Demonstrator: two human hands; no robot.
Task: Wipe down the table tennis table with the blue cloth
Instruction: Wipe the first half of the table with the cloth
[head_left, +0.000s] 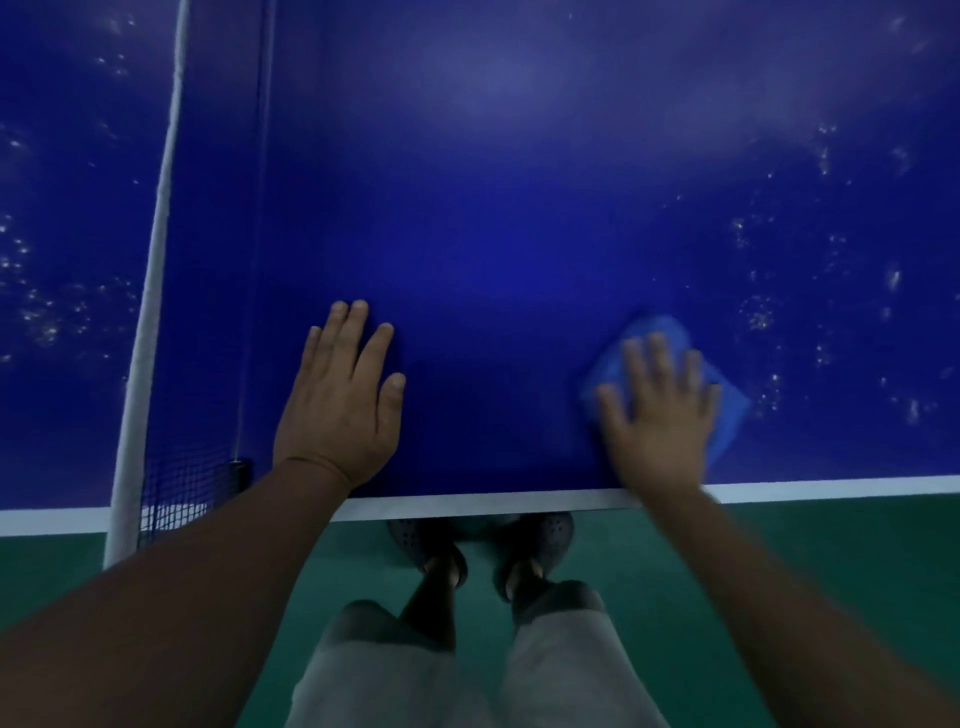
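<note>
Pale shorts and dark shoes sit lowest in view, toes under the edge of the table. This stance probably lets the person lean weight onto both arms.

Left hand: flat on the table, palm down, fingers straight, holding nothing. It rests just inside the white edge line. Its likely function is a brace, steadying the body while the other arm works. The net and its white top band stand just to the left of this hand.

Right hand: fingers straight and spread, pressing the blue cloth flat against the table. The cloth shows past the fingertips and on the hand's right side, its near corner close to the edge line. Spread fingers probably distribute pressure over more of the cloth. Hand and cloth are blurred, which suggests a wiping stroke.

Surface condition: pale specks lie right of and beyond the right hand, and more lie beyond the net, left of the left hand. The area between the two hands looks uniform, so it is judged already wiped. Most of the visible surface remains to be done. The next stroke should carry the cloth rightward or forward, into the specks.
</note>
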